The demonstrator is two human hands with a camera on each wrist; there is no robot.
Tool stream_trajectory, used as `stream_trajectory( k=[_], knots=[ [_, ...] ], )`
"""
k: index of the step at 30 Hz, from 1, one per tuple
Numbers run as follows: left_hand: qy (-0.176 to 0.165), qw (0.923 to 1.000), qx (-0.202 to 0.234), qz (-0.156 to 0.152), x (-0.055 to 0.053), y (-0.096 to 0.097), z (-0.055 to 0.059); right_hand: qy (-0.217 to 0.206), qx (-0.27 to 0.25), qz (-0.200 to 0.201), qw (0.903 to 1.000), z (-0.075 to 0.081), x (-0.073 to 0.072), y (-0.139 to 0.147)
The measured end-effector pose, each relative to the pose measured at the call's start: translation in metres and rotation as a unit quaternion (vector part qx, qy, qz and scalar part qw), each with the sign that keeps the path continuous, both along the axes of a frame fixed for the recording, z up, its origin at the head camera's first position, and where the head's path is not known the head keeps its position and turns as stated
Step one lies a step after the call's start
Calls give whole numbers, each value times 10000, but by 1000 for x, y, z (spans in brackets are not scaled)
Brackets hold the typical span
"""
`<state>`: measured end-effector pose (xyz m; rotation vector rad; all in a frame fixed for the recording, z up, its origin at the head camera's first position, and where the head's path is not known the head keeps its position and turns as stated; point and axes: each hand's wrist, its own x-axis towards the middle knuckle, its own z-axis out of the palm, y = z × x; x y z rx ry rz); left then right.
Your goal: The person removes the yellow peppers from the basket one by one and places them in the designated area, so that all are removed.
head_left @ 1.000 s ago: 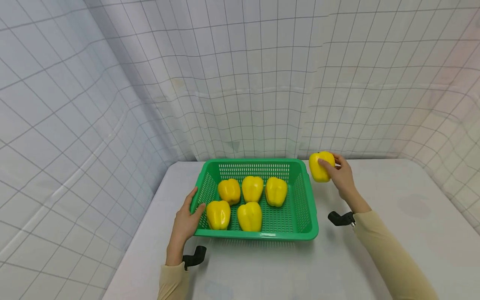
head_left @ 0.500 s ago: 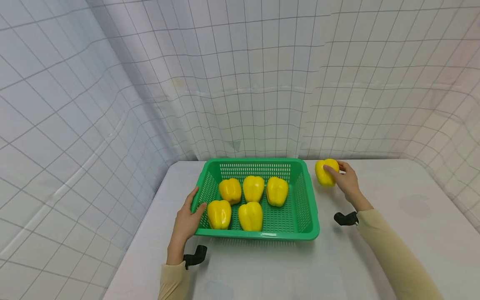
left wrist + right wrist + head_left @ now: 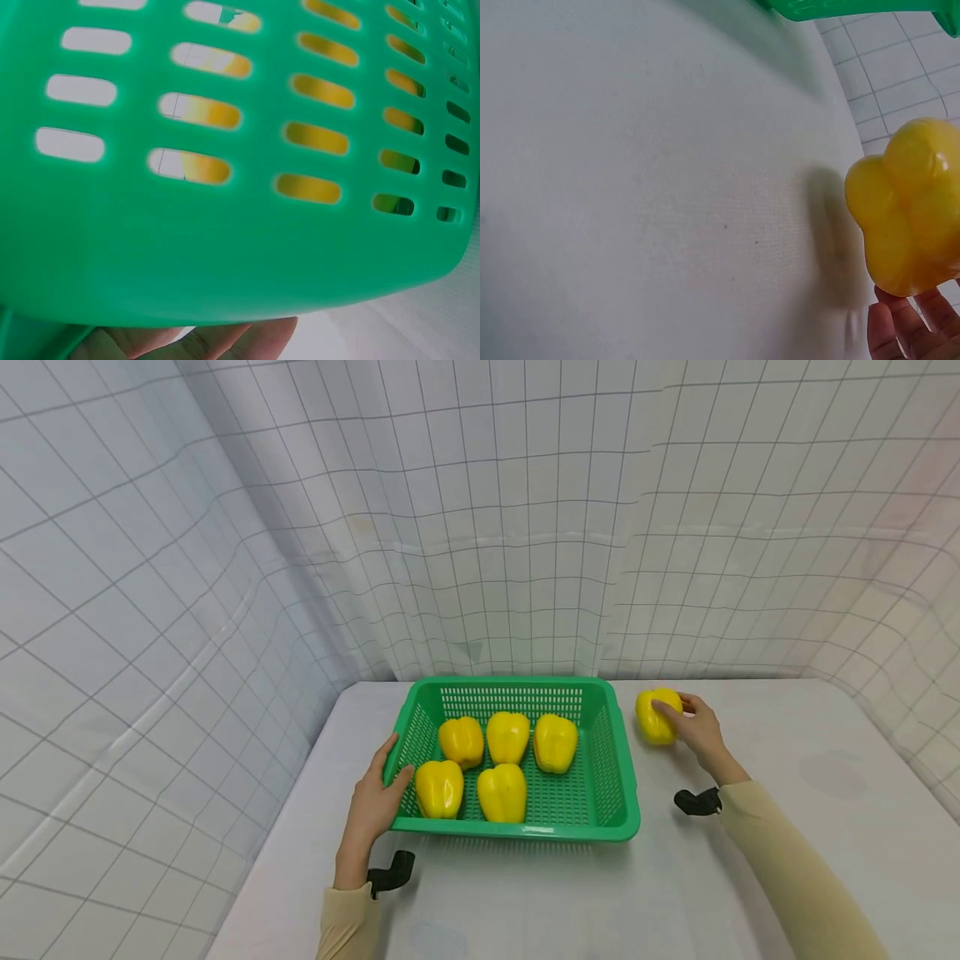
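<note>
A green slotted plastic basket (image 3: 517, 832) stands on the table with several yellow bell peppers in it, one of them a bell pepper (image 3: 502, 792) near its front side. My left hand (image 3: 372, 797) grips the basket's left rim, thumb on the inner side and fingers outside. Through the slots of the basket wall (image 3: 225, 247), yellow shows in the left wrist view. Right of the basket, my right hand (image 3: 697, 727) holds another yellow bell pepper (image 3: 658, 716) between thumb and fingers, close over the table. Its lobed end faces the right wrist camera.
The white table (image 3: 525, 902) extends in front of the basket and to its right. A white cloth with a grid pattern (image 3: 487, 568) hangs behind the table and along both sides. Black wrist mounts (image 3: 697, 802) stick out from both wrists.
My right hand has moved down and slightly right with the yellow bell pepper, away from the basket's back right corner. The left hand stays on the rim.
</note>
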<state>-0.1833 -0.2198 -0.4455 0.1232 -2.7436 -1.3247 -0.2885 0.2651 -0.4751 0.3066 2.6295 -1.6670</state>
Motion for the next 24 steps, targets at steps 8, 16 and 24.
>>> stream_trajectory(
  k=[8, 16, 24],
  knots=[
    [6, 10000, 28, 2, 0, 0, 0, -150, 112, -52, 9998, -3, 0, 0],
    [9, 10000, 0, 34, 0, 1, -1, -257, 185, -37, 9995, -7, -3, 3],
    [-29, 10000, 27, 14, 0, 0, 0, -233, 233, 80, 9994, -7, -3, 6]
  ],
)
